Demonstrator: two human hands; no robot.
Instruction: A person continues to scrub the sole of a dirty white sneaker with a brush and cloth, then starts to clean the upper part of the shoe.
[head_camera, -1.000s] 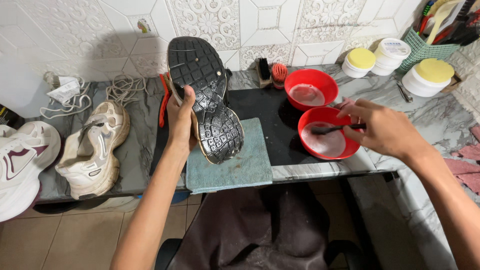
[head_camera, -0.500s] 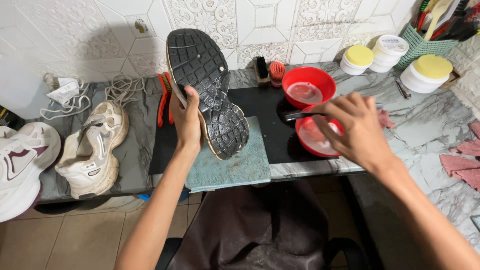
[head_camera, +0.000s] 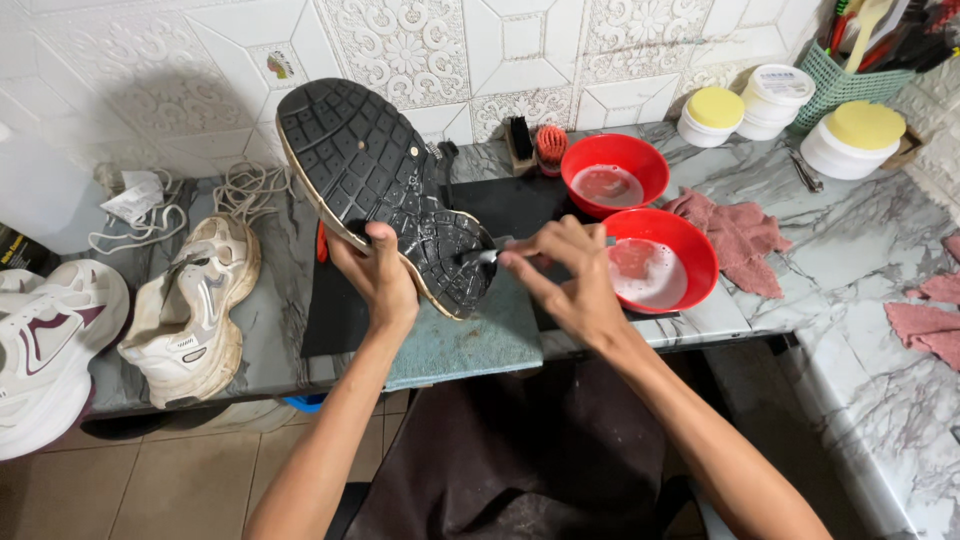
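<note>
Head view: the shoe (head_camera: 385, 195) is propped sole-up over the teal mat (head_camera: 470, 335), its long axis running from upper left down to lower right, heel end low. Left hand (head_camera: 378, 280) is clamped around its lower edge, so it's the closer one. Right hand (head_camera: 565, 280) sits just to the right, fingers pinching a small brush (head_camera: 478, 257) whose tip touches the heel tread. Two red bowls (head_camera: 660, 260) are on the table (head_camera: 860, 250) right beside that hand, soapy water inside.

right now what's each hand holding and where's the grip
The left hand grips the shoe by the middle of its edge, sole up. The right hand pinches a small brush by its handle, the head against the sole's heel.
</note>
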